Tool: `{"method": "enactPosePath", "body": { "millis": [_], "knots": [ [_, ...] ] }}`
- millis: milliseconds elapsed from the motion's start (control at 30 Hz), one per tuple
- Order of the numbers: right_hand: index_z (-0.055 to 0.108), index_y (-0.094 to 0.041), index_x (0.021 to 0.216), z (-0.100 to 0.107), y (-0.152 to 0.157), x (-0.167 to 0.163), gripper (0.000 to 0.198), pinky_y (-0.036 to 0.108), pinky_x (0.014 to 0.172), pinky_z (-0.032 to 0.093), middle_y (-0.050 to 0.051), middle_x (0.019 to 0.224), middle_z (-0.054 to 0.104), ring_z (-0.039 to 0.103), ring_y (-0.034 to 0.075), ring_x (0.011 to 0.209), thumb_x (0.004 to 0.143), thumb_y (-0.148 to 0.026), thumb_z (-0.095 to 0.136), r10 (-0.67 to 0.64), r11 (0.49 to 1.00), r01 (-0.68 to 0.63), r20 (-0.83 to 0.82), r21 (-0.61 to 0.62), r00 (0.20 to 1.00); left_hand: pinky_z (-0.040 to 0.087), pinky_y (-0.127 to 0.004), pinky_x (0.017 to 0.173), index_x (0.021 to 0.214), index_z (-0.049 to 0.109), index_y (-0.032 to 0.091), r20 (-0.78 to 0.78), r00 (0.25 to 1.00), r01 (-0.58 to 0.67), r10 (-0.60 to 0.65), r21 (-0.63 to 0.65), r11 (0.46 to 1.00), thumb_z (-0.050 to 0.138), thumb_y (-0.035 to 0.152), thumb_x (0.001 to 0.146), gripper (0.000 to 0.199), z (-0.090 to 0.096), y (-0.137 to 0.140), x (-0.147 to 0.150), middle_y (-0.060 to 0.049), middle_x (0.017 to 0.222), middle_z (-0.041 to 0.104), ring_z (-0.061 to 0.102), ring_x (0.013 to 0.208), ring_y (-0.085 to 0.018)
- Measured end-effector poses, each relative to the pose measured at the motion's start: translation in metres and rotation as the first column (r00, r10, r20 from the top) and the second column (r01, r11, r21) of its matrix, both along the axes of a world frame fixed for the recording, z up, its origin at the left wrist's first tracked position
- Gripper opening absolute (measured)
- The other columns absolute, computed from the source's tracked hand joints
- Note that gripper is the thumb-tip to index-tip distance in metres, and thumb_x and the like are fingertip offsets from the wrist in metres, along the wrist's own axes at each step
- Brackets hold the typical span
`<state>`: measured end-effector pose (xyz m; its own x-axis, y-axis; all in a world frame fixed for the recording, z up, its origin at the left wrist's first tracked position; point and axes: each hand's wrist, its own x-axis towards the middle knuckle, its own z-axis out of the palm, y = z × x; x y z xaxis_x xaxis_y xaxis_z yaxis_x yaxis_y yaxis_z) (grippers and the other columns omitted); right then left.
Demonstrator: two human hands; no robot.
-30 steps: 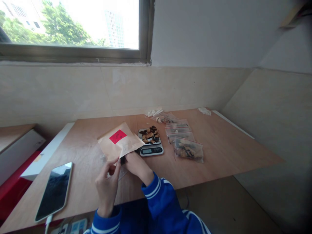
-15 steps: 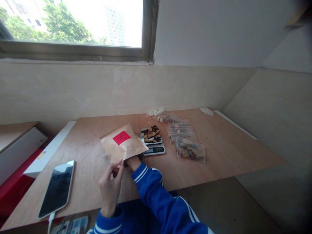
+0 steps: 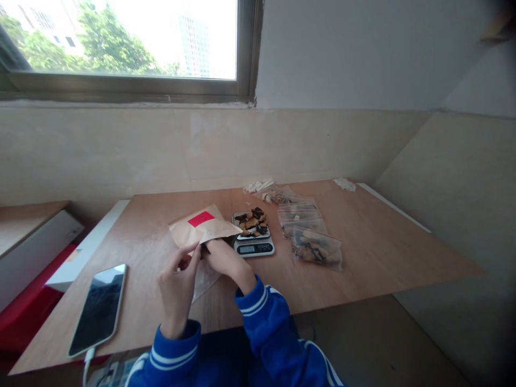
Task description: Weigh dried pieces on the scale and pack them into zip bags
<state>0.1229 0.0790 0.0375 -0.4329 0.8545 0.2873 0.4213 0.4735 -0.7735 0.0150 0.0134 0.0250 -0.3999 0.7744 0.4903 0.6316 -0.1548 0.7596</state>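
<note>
My left hand point(image 3: 180, 282) pinches the near edge of a brown paper bag point(image 3: 213, 228) that carries a red label. My right hand point(image 3: 222, 259) reaches into the bag's mouth; its fingers are hidden inside. Just right of the bag, a white digital kitchen scale point(image 3: 255, 248) bears a heap of dark-edged, tan dried slices point(image 3: 251, 221). Under my hands lies a clear plastic bag point(image 3: 206, 280), partly covered by them and by the paper bag.
Several clear zip bags point(image 3: 316, 248) of dried pieces lie right of the scale. White crumpled scraps point(image 3: 344, 184) are at the table's back edge. A phone point(image 3: 99, 309) with a plugged-in cable point(image 3: 87, 363) lies at the left front of the wooden table point(image 3: 387, 247).
My right hand has drawn partly back out of the paper bag, so more of its back and wrist shows. The bag's near edge has risen, and its label is seen flatter.
</note>
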Motion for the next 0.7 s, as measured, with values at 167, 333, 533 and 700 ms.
{"method": "enactPosePath", "body": {
  "millis": [167, 333, 533, 700],
  "knots": [
    [0.065, -0.023, 0.109, 0.009, -0.049, 0.038, 0.026, 0.034, 0.100, 0.044, 0.006, 0.111, 0.064, 0.056, 0.018, 0.110, 0.096, -0.017, 0.043, -0.079, 0.976, 0.112, -0.175, 0.185, 0.981, 0.040, -0.025, 0.063, 0.089, 0.073, 0.019, -0.104, 0.989, -0.083, 0.103, 0.184, 0.979, 0.059, 0.044, 0.083, 0.028, 0.025, 0.031, -0.005, 0.002, 0.064, 0.047, 0.045, 0.061, -0.013],
    [0.066, -0.025, 0.103, -0.017, -0.075, 0.063, 0.026, 0.034, 0.092, 0.046, 0.004, 0.100, 0.064, 0.057, 0.018, 0.100, 0.094, -0.014, 0.043, -0.181, 0.968, 0.219, -0.266, 0.122, 0.947, 0.046, -0.028, 0.077, 0.091, 0.069, 0.017, 0.053, 0.986, -0.168, 0.160, 0.254, 0.953, 0.057, 0.042, 0.085, 0.029, 0.038, 0.079, -0.017, -0.003, 0.085, 0.055, 0.055, 0.079, -0.015],
    [0.067, -0.024, 0.099, -0.048, -0.073, 0.092, 0.026, 0.035, 0.090, 0.046, 0.004, 0.095, 0.064, 0.058, 0.019, 0.098, 0.093, -0.013, 0.044, -0.184, 0.983, 0.180, -0.157, -0.035, 0.970, 0.044, -0.033, 0.089, 0.106, 0.056, 0.010, 0.205, 0.952, -0.278, 0.226, 0.282, 0.918, 0.043, 0.047, 0.093, 0.041, 0.040, 0.133, -0.053, -0.011, 0.108, 0.057, 0.056, 0.100, -0.020],
    [0.067, -0.022, 0.099, -0.056, -0.069, 0.104, 0.026, 0.033, 0.088, 0.046, 0.004, 0.097, 0.065, 0.059, 0.019, 0.098, 0.092, -0.015, 0.043, -0.200, 0.978, 0.190, -0.134, -0.080, 0.971, 0.041, -0.039, 0.096, 0.104, 0.052, 0.010, 0.127, 0.977, -0.184, 0.168, 0.122, 0.975, 0.029, 0.043, 0.098, 0.041, 0.027, 0.147, -0.072, -0.010, 0.103, 0.057, 0.055, 0.104, -0.023]
  ]
}}
